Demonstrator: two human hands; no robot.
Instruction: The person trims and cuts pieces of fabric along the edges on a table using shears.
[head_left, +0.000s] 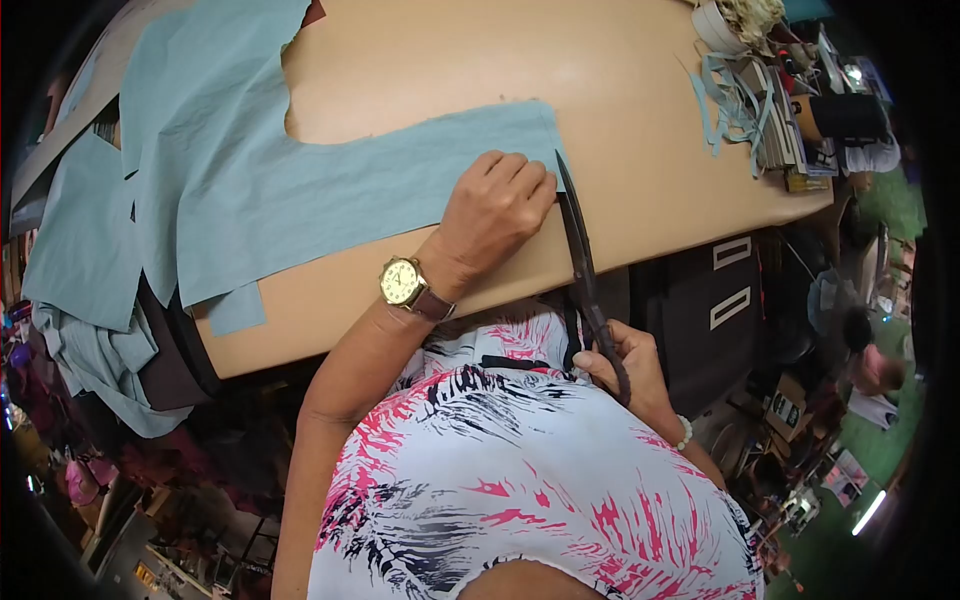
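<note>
Nearest the camera is your printed top [540, 460], and above it the table [430, 60] spreads out under your work. At the far left you have a crumpled bundle of blue cloth [95, 350] hanging past the edge, with a flat blue piece [80, 235] above it. Next comes the main blue cloth [370, 195], lying flat with a long arm reaching right; a small blue offcut [238, 310] pokes out beneath its lower edge. The overlaps hide how many layers you have, so the count is at least four portions.

Your left hand [497, 205], wearing one wristwatch [402, 282], is curled into a loose fist on that arm, near its right end; whether it pinches any cloth you cannot tell from here. Just beside it, one pair of dark shears [577, 235] has its tip at the cloth's right edge. Your right hand [645, 375], with one beaded bracelet [685, 433] at the wrist, grasps the handles.

As for progress, the deep inner curve and the long lower edge look already shaped, and the right end seems to be where the work stands; how much remains is unclear. Farther right are several loose blue strips [741, 128], one stack of books or papers [780, 125] and one white container [716, 30].
</note>
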